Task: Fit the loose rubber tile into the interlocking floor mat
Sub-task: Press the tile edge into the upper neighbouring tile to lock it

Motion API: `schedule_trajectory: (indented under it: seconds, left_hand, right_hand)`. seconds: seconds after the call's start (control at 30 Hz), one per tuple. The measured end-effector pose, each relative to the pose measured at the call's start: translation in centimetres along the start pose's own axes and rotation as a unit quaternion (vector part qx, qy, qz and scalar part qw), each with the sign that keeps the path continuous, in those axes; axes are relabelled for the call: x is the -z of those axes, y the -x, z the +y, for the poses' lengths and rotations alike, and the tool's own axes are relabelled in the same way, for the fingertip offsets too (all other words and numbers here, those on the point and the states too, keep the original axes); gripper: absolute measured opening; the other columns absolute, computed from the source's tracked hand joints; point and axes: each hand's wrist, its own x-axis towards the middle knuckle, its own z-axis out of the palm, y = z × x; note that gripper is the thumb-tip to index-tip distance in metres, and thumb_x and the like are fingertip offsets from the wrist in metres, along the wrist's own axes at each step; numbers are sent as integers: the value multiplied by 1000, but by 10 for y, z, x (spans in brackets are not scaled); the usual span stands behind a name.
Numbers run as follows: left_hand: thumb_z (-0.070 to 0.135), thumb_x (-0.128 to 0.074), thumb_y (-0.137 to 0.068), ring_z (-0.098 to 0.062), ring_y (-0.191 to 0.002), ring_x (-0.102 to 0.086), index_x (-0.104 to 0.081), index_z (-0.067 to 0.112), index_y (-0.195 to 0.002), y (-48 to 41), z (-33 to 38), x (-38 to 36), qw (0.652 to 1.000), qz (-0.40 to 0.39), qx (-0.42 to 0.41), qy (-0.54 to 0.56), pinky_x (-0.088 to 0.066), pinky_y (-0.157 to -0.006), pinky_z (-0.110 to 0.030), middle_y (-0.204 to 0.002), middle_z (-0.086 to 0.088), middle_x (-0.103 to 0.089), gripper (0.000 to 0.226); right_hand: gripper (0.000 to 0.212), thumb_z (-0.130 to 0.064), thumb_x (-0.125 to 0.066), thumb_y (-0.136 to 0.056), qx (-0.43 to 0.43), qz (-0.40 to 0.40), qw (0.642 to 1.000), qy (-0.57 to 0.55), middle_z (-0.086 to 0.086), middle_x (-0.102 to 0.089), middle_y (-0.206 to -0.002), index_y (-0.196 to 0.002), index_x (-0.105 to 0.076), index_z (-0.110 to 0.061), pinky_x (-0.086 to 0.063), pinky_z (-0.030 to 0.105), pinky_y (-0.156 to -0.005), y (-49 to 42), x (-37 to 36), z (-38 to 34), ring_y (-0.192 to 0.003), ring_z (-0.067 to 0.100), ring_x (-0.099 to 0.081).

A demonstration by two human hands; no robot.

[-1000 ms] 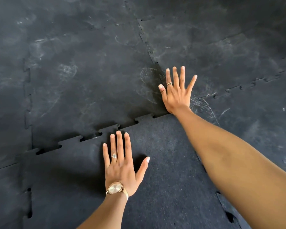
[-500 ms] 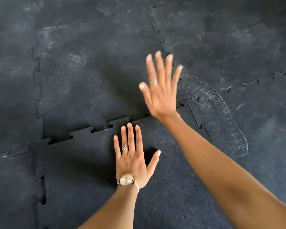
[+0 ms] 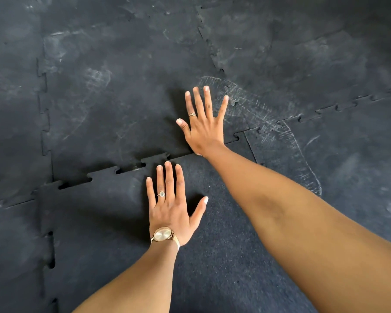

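- My left hand (image 3: 171,207) lies flat, palm down, on the tile (image 3: 212,256), fingers straight and pointing away from me, thumb spread to the right; it grips nothing.
- A watch (image 3: 163,234) sits on that wrist, and a ring (image 3: 161,194) on one finger.
- My right hand (image 3: 203,127) is further out, fingers spread wide, also holding nothing. Its heel sits on the seam at the tile's far edge, and the fingers reach over the mat (image 3: 113,105) beyond. I cannot tell how hard it presses.
- It wears a ring too, and the forearm crosses the tile from the lower right.
- The tile lies under my hands, with a speckled, rougher face than its neighbours. Its far edge has tabs partly in the mat's notches; dark gaps (image 3: 131,169) show along that seam to the left of my hands, and more along the left edge (image 3: 51,251).
- The mat fills the whole view: dark rubber pieces joined by toothed seams, scuffed with dust.
- A pale shoe print (image 3: 287,143) lies to the right of my right hand, across a seam.
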Motion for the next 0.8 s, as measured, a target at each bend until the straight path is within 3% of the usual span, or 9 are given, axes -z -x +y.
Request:
schedule_trajectory:
  seconds: [0.1, 0.2, 0.23, 0.3, 0.4, 0.67, 0.8]
  left_hand:
    - [69, -25, -90, -30, -150, -3, -15, 6, -154, 0, -1, -1, 1000, 6, -5, 7, -9, -119, -55, -162, -15, -8, 91]
    - [69, -24, -91, -30, -150, -1, -13, 6, -155, -1, 0, -1, 1000, 10, -4, 10, -7, -120, -55, -162, -15, -6, 91]
    - [69, -23, -91, -30, -150, 1, -12, 6, -155, -1, 0, -1, 1000, 10, -6, 10, -6, -120, -55, -163, -15, -5, 91]
    - [69, -21, -91, -30, -150, 3, -9, 6, -155, 0, -2, -4, 1000, 10, -8, 4, -5, -120, -56, -163, -16, -4, 91]
    - [70, -19, -91, -31, -150, 3, -9, 6, -155, -1, -1, -5, 1000, 13, -5, -3, -4, -120, -55, -162, -16, -5, 91]
    - [72, -14, -90, -32, -150, 1, -9, 7, -155, 0, -1, -5, 1000, 28, -4, -1, -2, -120, -54, -162, -17, -7, 93]
    - [72, -15, -90, -32, -150, 3, -7, 7, -155, 2, -2, -8, 999, 39, -12, 15, 1, -120, -53, -162, -17, -4, 93]
  right_hand:
    - [77, -60, -9, -96, -32, 34, 991, -124, 9, 3, -164, -155, 1, -11, 12, 59, -116, 21, 5, 1, -149, 31, 13]
    - [78, -54, -16, -96, -51, 146, 941, -302, 16, 5, -163, -154, -2, -4, 18, 49, -116, 54, 38, 22, -147, 36, 18]
    - [75, -50, -21, -98, -53, 180, 931, -314, 16, 5, -163, -154, -3, -3, 19, 48, -116, 66, 45, 33, -147, 37, 19]
    - [70, -47, -23, -101, -80, 186, 949, -242, 14, 3, -163, -155, -5, -6, 16, 54, -116, 89, 37, 62, -147, 39, 15]
    - [73, -57, -12, -98, -174, 57, 974, -131, 11, 8, -163, -155, 3, -14, 8, 67, -113, 107, -2, 89, -148, 35, 15]
    - [77, -55, -14, -98, -117, 42, 965, -231, 14, 5, -163, -154, 3, -5, 15, 46, -119, 115, 1, 92, -148, 34, 17]
    - [76, -50, -21, -98, -83, 157, 940, -291, 18, 5, -162, -153, -1, -1, 18, 42, -116, 148, 55, 95, -145, 39, 20]
